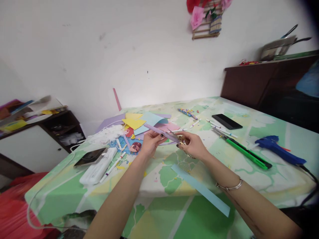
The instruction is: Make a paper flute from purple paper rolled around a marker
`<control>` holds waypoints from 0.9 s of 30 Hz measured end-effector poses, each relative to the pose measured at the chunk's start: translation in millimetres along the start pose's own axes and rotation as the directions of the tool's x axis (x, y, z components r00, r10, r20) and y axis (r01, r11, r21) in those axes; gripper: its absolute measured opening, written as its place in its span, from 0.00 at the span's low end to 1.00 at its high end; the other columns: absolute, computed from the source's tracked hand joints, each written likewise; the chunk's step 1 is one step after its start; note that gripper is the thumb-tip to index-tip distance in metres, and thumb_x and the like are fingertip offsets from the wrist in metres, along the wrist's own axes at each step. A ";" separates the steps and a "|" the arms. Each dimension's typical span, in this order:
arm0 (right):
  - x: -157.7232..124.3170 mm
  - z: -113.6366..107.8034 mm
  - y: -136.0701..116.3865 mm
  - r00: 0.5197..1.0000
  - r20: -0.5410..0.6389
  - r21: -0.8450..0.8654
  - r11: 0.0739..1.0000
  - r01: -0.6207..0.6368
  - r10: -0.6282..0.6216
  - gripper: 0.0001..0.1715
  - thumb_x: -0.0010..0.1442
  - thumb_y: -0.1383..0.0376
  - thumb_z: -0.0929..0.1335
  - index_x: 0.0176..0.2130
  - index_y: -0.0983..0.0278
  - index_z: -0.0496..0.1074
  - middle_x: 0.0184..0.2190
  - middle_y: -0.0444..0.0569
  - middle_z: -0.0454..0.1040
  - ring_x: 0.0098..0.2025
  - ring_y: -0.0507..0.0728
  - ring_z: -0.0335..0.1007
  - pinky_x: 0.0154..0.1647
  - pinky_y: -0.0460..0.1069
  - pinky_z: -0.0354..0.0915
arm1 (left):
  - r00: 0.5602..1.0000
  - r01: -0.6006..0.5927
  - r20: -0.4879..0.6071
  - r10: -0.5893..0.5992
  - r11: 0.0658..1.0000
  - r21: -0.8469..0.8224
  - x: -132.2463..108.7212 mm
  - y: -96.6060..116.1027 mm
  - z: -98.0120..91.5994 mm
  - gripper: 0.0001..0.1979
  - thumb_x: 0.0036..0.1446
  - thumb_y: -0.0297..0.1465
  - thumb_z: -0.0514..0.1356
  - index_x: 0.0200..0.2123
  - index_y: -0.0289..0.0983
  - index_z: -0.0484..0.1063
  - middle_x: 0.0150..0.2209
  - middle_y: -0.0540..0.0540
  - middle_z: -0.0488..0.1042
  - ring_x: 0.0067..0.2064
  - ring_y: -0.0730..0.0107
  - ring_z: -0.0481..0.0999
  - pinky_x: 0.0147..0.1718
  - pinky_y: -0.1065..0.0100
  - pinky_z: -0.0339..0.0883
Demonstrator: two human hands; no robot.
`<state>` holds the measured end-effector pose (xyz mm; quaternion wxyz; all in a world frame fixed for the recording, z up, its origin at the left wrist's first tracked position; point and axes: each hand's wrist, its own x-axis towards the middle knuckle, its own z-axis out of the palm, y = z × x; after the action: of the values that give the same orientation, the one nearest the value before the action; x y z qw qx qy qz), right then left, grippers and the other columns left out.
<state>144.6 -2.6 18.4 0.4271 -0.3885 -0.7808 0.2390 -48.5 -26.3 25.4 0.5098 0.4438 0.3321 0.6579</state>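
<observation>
A narrow strip of purple paper [157, 129] is pinched between the thumb and fingers of my left hand [150, 143]. My right hand [193, 145] grips a pair of scissors [183, 143] with gold-coloured handles, its blades pointing left at the purple strip. Whether the blades are closed on the paper I cannot tell. Below both hands, a light blue paper strip [201, 189] lies by the table's front edge. Beyond my left hand, coloured paper sheets [134, 121] in yellow, blue, purple and pink lie in a loose pile.
On the left are white string [111, 134], a phone [91, 157] and a white power strip [98, 167]. A black phone [226, 121], a green utility knife [246, 152] and a blue glue gun [280, 151] lie on the right. Several markers and paper scraps are scattered about.
</observation>
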 end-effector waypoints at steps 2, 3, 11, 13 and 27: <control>-1.0 -2.2 -2.1 0.996 -0.007 -0.055 0.995 0.086 -0.086 0.27 0.43 0.71 0.69 0.46 0.60 0.72 0.25 0.40 0.72 0.26 0.51 0.62 0.29 0.45 0.59 | 1.000 -0.015 -0.006 0.015 1.000 0.001 0.0 0.7 -0.9 0.14 0.37 0.29 0.71 0.30 0.33 0.73 0.29 0.49 0.77 0.34 0.70 0.76 0.40 0.64 0.72; -1.4 -3.0 -2.9 0.992 -0.008 -0.069 0.990 0.127 -0.128 0.27 0.43 0.70 0.70 0.46 0.60 0.72 0.26 0.41 0.73 0.27 0.51 0.63 0.30 0.45 0.59 | 1.000 -0.022 -0.004 0.022 1.000 0.005 0.0 0.7 -1.1 0.14 0.37 0.29 0.71 0.30 0.34 0.74 0.30 0.49 0.77 0.34 0.71 0.76 0.39 0.65 0.72; -2.1 -3.6 5.5 0.971 -0.066 -0.183 0.959 0.215 -0.230 0.19 0.48 0.64 0.72 0.43 0.59 0.75 0.29 0.43 0.76 0.25 0.51 0.67 0.29 0.45 0.61 | 0.994 -0.082 -0.069 0.079 0.996 -0.043 0.8 2.2 -1.8 0.14 0.37 0.29 0.71 0.30 0.35 0.73 0.29 0.51 0.76 0.34 0.72 0.76 0.37 0.66 0.74; -1.7 -4.5 8.6 0.965 -0.077 -0.257 0.941 0.222 -0.249 0.20 0.48 0.65 0.72 0.44 0.58 0.75 0.29 0.43 0.76 0.26 0.51 0.68 0.29 0.45 0.61 | 0.993 -0.097 -0.074 0.093 0.994 -0.052 1.2 3.8 -2.3 0.15 0.37 0.29 0.71 0.30 0.36 0.73 0.29 0.51 0.76 0.34 0.71 0.76 0.37 0.66 0.74; -3.7 -4.3 10.5 0.919 -0.095 -0.450 0.840 0.303 -0.382 0.19 0.52 0.71 0.66 0.44 0.57 0.76 0.30 0.45 0.77 0.29 0.51 0.69 0.29 0.44 0.59 | 0.992 -0.079 -0.104 0.078 0.997 -0.009 -0.3 4.4 -2.1 0.16 0.38 0.32 0.71 0.31 0.35 0.71 0.29 0.51 0.75 0.33 0.71 0.76 0.42 0.59 0.71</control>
<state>153.7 0.7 11.5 0.4365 -0.3460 -0.8287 -0.0542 -52.1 -27.7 28.5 0.4685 0.4186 0.3359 0.7018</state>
